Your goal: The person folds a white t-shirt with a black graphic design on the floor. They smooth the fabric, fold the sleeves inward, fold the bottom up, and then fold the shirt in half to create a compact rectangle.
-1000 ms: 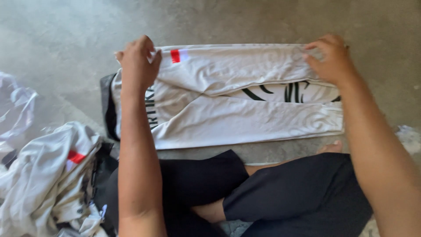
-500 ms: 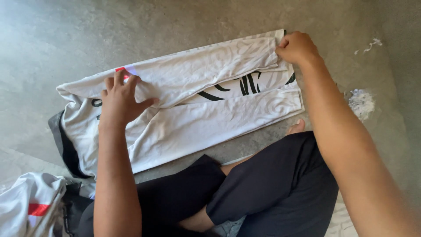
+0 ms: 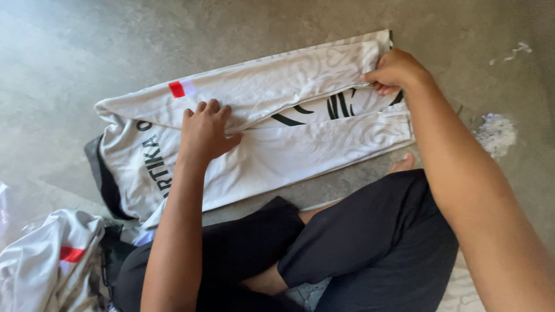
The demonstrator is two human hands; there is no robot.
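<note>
A white long-sleeved shirt [image 3: 300, 144] with black markings and a small red patch lies partly folded on the concrete floor in front of my crossed legs. My left hand [image 3: 205, 130] rests palm down on the middle of the folded sleeve, fingers together, pressing the cloth flat. My right hand [image 3: 396, 72] pinches the right end of the upper fold between fingers and thumb. A dark collar or lining shows at the shirt's left end.
A heap of white garments [image 3: 43, 260] with a red patch lies at the lower left beside my knee. A scrap of crumpled white material [image 3: 494, 130] and a thin white scrap [image 3: 511, 52] lie on the grey concrete floor [image 3: 115, 40] at the right.
My left hand slid along the fold toward the shirt's middle and now lies flat there. My right hand stays at the right end. The camera has shifted, so the shirt appears tilted.
</note>
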